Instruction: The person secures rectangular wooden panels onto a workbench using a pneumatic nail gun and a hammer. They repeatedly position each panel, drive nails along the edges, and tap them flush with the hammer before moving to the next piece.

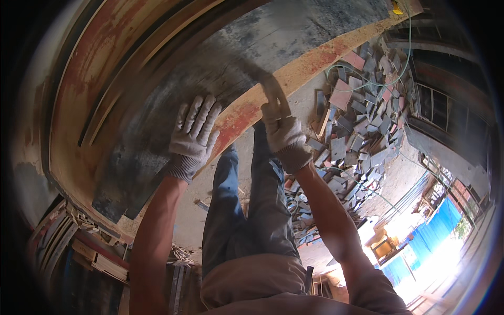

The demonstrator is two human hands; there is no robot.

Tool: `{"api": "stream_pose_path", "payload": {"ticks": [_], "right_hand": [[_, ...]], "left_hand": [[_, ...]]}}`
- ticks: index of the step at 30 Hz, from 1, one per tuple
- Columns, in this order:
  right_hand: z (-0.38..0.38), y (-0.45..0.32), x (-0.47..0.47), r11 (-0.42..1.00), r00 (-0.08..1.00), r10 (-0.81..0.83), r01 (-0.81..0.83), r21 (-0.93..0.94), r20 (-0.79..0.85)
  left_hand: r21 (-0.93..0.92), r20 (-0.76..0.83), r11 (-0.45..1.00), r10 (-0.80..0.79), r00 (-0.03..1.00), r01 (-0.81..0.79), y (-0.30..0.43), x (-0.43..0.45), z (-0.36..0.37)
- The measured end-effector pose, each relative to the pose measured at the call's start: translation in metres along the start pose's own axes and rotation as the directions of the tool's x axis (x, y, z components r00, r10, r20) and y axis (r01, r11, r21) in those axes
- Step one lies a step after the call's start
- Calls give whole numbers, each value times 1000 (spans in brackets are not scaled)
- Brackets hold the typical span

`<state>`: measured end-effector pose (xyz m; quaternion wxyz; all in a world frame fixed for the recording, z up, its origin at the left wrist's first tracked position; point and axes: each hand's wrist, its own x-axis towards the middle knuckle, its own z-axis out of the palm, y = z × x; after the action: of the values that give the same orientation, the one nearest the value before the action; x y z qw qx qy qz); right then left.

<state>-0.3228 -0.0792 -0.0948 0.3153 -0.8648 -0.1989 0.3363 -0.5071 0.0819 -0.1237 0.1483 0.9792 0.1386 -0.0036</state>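
My left hand (195,132), in a pale knitted glove, lies flat with its fingers apart on a dark, worn board (260,35), near its close edge. My right hand (285,132), gloved alike, is closed around a dark hand tool (275,92) at the edge of the wooden bench (315,63). The tool is blurred, and its far end reaches over the dark board; I cannot tell its exact kind. The bench edge is bare wood with red stains and runs under the board. Beyond my left hand lie long wooden strips (114,86).
A large heap of board offcuts (350,126) covers the floor at the right. A thin green hose or cord (409,47) loops over it. Stacked wood pieces (106,265) stand at the lower left. A yellow object (396,8) sits at the bench's far end.
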Motion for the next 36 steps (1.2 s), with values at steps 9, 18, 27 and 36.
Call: {"api": "stream_pose_path", "payload": {"ticks": [9, 18, 27, 36], "right_hand": [[40, 46, 9, 989, 989, 23, -1, -145, 147], [84, 53, 7, 984, 938, -44, 100, -148, 345], [33, 19, -41, 983, 885, 178, -137, -125, 430], [-37, -98, 75, 972, 978, -130, 158, -172, 165]], "left_hand": [[-9, 76, 993, -117, 990, 118, -6, -12, 36], [35, 78, 941, -337, 938, 336, -14, -76, 70], [143, -112, 335, -930, 351, 932, -61, -301, 39], [107, 222, 16, -975, -8, 994, -177, -409, 7]]}}
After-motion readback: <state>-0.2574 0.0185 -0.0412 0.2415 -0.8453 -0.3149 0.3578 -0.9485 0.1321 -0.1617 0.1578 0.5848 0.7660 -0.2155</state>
